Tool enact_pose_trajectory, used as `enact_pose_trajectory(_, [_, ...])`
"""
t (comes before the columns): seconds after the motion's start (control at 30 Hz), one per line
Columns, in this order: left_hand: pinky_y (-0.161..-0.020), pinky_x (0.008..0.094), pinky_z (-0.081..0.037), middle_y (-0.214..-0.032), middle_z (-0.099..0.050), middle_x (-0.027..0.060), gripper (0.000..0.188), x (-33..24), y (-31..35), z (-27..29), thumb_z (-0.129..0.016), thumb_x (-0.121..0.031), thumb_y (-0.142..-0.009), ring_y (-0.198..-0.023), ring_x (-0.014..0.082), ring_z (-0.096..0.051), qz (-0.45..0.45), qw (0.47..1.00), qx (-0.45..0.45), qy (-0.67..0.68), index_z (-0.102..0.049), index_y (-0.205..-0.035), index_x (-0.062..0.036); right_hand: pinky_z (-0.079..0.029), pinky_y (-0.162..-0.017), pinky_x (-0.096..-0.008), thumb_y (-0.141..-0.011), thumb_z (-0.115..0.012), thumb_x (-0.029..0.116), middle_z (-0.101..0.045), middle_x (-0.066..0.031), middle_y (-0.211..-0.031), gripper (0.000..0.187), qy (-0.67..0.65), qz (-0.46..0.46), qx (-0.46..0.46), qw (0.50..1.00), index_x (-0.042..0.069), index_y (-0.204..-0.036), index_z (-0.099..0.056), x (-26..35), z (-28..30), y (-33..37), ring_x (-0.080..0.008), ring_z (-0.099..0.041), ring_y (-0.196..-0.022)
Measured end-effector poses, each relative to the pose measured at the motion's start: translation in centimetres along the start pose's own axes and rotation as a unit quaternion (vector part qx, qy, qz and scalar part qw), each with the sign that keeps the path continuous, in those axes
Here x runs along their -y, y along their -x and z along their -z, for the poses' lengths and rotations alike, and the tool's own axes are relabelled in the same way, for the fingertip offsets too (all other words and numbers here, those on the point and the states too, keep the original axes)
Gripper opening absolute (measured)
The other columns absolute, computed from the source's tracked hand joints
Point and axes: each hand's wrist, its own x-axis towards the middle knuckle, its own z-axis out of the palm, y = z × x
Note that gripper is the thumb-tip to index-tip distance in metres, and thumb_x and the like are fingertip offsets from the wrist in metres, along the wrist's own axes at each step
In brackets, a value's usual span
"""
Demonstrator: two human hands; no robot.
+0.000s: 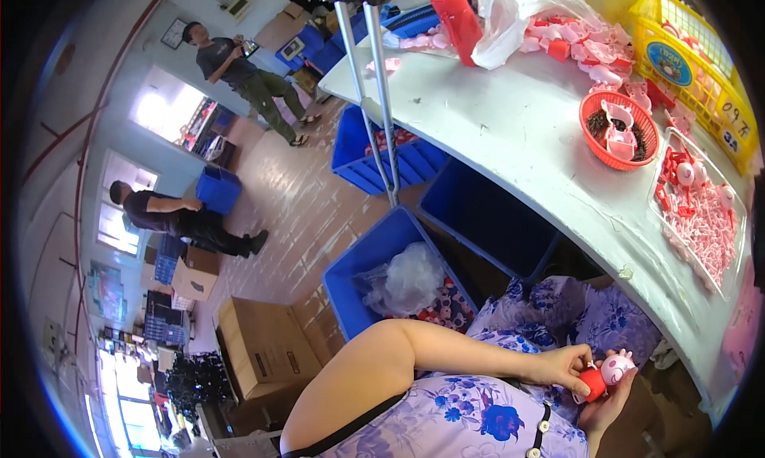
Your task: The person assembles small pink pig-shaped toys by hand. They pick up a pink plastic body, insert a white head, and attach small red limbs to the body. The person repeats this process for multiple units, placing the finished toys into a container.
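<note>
A small pink-and-red pig toy figure (593,384) is held between my two hands above my lap. My left hand (564,368) pinches its red body with the fingertips. Around its pink head (615,369) curls my right hand (607,406), palm and fingers supporting it from below and behind. Above them, on the white table (510,139), stands a round red basket (590,139) of small dark pieces with a pink plastic part (619,135) on top. A clear tray (721,287) nearby carries many thin pink pieces and some red and pink toy parts.
Pink and red parts (570,40) are heaped near a yellow crate (693,99), a red cylinder (458,28) and a clear plastic bag (502,28). Blue bins (351,259) stand below the table beside metal poles (382,99). A carton (267,346) sits left; two people are farther off.
</note>
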Motion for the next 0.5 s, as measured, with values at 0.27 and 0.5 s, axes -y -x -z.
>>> enact_pose_trajectory(0.27, [-0.088,0.0304,-0.051,-0.114,-0.057,0.0165,0.051,-0.6,-0.1,-0.2,-0.075,-0.007,-0.081,-0.107,0.0189,-0.059,0.006,1.0,-0.003,-0.005,-0.037,-0.115,-0.0024,-0.051,-0.081,-0.0338,-0.099,-0.043,0.045,-0.06,-0.0144,-0.113,0.051,-0.001,-0.024,0.013,1.0,0.004,-0.128,-0.045,0.4,0.4,-0.6,-0.0196,-0.062,-0.086])
enact_pose_trajectory(0.5, [-0.09,0.0297,-0.049,-0.115,-0.057,0.0151,0.055,-1.3,0.2,-0.1,-0.074,-0.01,-0.082,-0.106,0.0173,-0.059,0.035,0.999,-0.002,-0.031,-0.036,-0.121,-0.002,-0.05,-0.084,-0.0338,-0.099,-0.042,0.044,-0.059,-0.0143,-0.113,0.048,-0.007,0.0,0.018,1.0,0.003,-0.124,-0.047,0.1,0.2,-0.1,-0.0209,-0.061,-0.094])
